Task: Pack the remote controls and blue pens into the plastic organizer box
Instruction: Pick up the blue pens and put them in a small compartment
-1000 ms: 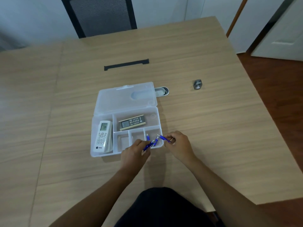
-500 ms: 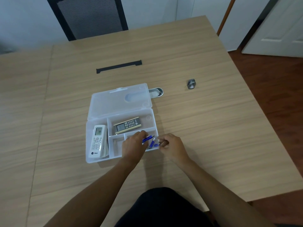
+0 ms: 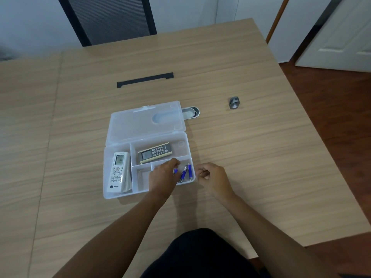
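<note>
The clear plastic organizer box (image 3: 112,194) lies open on the table, lid flat behind it. A white remote (image 3: 118,171) fills the left compartment. A grey-and-gold remote (image 3: 155,152) lies in the wide back compartment. Two blue pens (image 3: 186,172) rest in the front right compartment. My left hand (image 3: 163,177) hovers over the front middle compartments, fingers curled round another blue pen (image 3: 175,171) whose tip shows. My right hand (image 3: 211,176) sits just right of the box, fingers loosely curled with nothing in them.
A small grey metal piece (image 3: 233,102) lies on the table to the far right. An oval metal grommet (image 3: 191,112) peeks out behind the lid. A black cable slot (image 3: 145,79) runs across the table further back, with a mesh chair (image 3: 112,19) beyond.
Both hands carried the pens over the box's front right compartment. My right hand let go of its pens there and drew back to the right of the box.
</note>
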